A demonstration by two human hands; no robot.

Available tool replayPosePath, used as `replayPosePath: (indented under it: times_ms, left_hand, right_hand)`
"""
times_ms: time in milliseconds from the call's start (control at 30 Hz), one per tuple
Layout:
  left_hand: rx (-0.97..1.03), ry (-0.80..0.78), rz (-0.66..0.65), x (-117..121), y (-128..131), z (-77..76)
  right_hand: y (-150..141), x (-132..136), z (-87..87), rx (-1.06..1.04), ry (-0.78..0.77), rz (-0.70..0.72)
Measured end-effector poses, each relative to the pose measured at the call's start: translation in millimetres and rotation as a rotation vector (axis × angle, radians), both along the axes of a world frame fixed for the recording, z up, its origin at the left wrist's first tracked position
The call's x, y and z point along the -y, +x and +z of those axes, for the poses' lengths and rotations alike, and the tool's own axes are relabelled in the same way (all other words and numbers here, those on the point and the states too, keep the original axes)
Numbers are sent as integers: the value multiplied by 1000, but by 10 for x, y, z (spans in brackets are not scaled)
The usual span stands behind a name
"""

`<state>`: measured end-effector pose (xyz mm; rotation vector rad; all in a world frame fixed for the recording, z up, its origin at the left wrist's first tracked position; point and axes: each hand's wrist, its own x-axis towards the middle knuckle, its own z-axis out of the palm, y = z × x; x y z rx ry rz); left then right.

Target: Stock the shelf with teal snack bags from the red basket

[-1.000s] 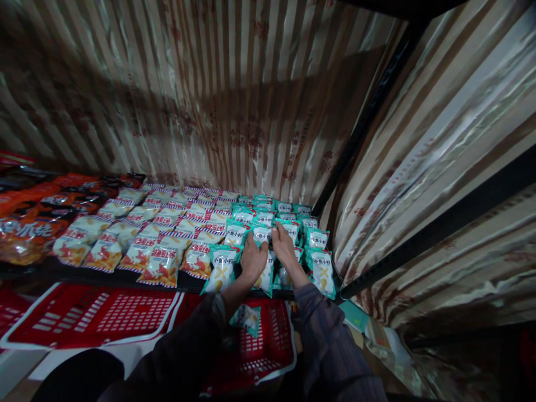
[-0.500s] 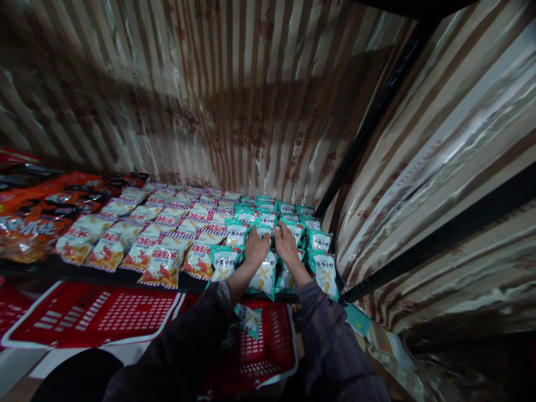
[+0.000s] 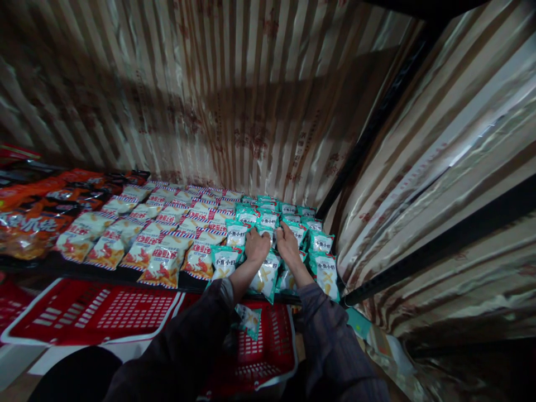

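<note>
My left hand (image 3: pixel 257 246) and my right hand (image 3: pixel 287 245) reach over the shelf, close together. Between them is a small teal-and-white snack bag (image 3: pixel 268 230), pinched at its left and right sides, thumbs on top. Its lower part is hidden by my fingers. Around it, rows of matching teal bags lie on the shelf; one bag (image 3: pixel 265 276) rests just in front of my wrists and another (image 3: pixel 237 233) lies to the left of my left hand.
White, red-striped snack bags (image 3: pixel 161 258) fill the shelf to the left, with orange-and-black bags (image 3: pixel 36 223) beyond. Below the front edge are a red basket (image 3: pixel 274 346) holding a loose teal bag (image 3: pixel 249 319) and another red basket (image 3: pixel 109 312). A dark post (image 3: pixel 368 128) stands right.
Both hands stay on the same bag with hardly any movement. The view has shifted very slightly.
</note>
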<state>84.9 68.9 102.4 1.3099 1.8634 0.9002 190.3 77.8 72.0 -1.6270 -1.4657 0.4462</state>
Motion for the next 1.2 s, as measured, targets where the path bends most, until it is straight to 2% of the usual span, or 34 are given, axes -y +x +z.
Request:
replayPosePath:
  times_ms: [267,533,767,1000,1200]
  left_hand:
    - [120,-38,-24,-64,6,-31]
    - [231,-42,-23,-107,33,-104]
    - [277,-61,-40,-190,16,-142]
    - [322,-61,-52,-257,22,-233]
    - [388,-41,-82,-286,47,-218]
  right_hand:
    - [19,-22,-29,5,3,-4]
    - [-1,-18,50,28,-31,-5]
    - [9,-106,45,23,-20,27]
    - [4,-207,79,24,-90,36]
    - [-11,-300,79,32,-142,40]
